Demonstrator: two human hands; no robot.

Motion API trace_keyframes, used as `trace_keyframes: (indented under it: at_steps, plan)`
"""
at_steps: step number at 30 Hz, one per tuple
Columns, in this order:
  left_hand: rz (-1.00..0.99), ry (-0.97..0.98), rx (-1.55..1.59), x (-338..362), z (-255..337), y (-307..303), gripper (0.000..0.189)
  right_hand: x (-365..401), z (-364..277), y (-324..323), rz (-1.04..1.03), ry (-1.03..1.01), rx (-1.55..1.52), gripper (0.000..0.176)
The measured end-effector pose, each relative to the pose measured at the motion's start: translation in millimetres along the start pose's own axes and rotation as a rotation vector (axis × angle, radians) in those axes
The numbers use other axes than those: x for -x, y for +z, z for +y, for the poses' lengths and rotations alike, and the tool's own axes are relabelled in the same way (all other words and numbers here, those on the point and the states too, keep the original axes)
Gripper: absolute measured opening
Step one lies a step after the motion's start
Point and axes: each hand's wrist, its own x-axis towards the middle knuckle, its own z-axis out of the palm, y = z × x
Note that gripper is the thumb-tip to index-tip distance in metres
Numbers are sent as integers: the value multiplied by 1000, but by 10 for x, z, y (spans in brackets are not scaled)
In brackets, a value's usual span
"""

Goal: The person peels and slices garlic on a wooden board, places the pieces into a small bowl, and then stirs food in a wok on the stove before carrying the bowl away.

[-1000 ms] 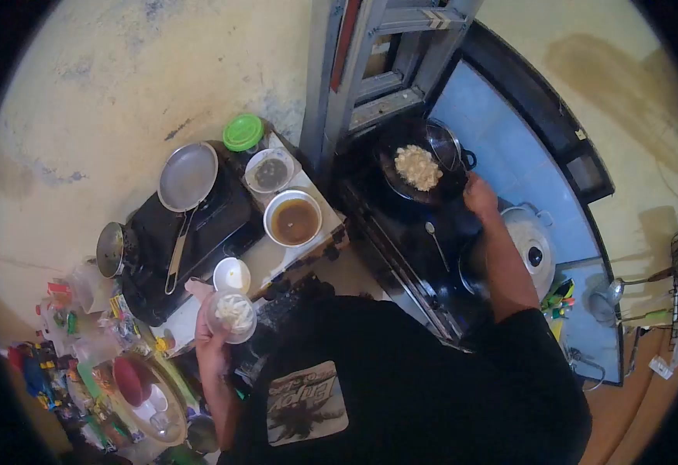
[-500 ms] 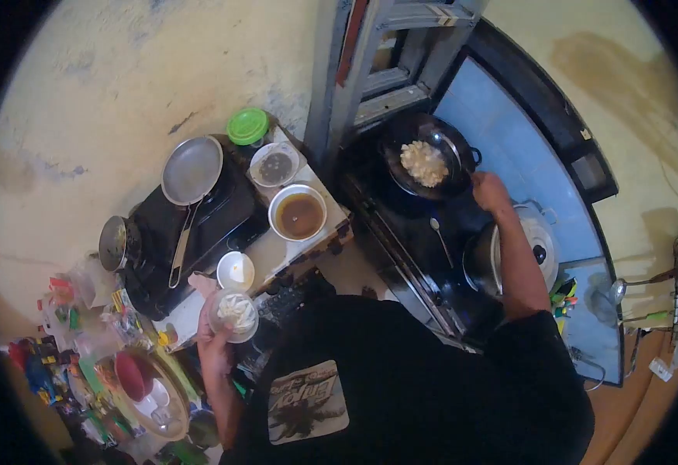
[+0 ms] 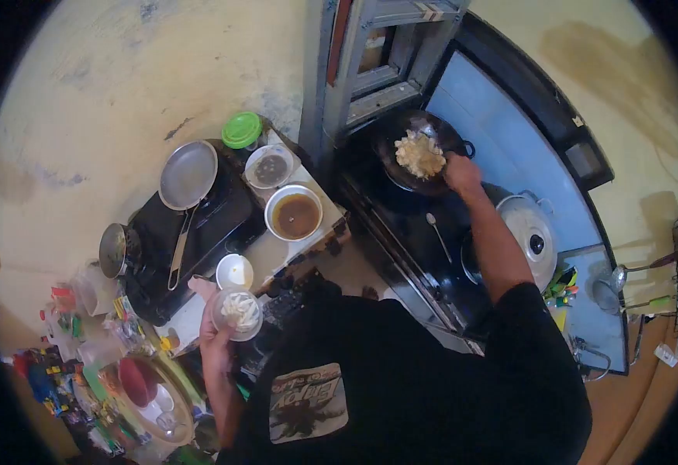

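Note:
My left hand (image 3: 216,337) is closed on the side of a small translucent bowl (image 3: 252,332) filled with pale white strips. Just above that bowl, a white cup (image 3: 235,272) with a little yellowish residue stands on the counter. My right hand (image 3: 463,172) is closed at the near right rim of a dark wok (image 3: 449,132) on the stove. It grips a metal stirring utensil, mostly hidden by the hand and food. Pale, chunky food (image 3: 419,155) lies heaped in the wok.
A spoon (image 3: 439,236) lies on the stove (image 3: 401,225) beside a large lidded pot (image 3: 529,240). Leftward are a bowl of brown liquid (image 3: 294,213), a green-lidded container (image 3: 242,130), a frying pan (image 3: 189,177) on a black hob, and a cluttered round tray (image 3: 180,422).
My right hand has moved a little left in the view, nearer the food, and the heap has shifted and bunched up. My left hand still holds the bowl, almost unmoved.

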Motion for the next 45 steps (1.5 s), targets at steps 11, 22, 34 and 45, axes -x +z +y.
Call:
trace_keyframes:
  at_steps: [11,22,34,45]
  plan:
    - [63,-38,-24,125,-15,-149,68,-232,-17,-156,20,-25,68,31]
    - [93,-16,18,173,0,-244,69,383,432,76,158,44,-51,30]
    - [-30,-39,-58,36,175,-341,68,482,154,486,232,240,-299,23]
    - [51,-116,7,344,49,-432,69,209,-54,436,191,111,-224,27]
